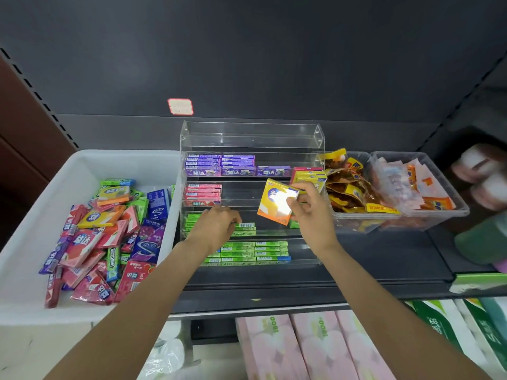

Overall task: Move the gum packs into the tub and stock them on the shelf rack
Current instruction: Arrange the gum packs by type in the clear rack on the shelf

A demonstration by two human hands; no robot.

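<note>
Roughly midway, my right hand pinched a yellow gum pack at the partly stocked rack, my left hand gripped green packs, and the tub remained heaped.

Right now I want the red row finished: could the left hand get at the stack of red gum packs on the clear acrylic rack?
Probably yes. The left hand rests on the green packs one tier below the red gum packs, with nothing between them.
</note>
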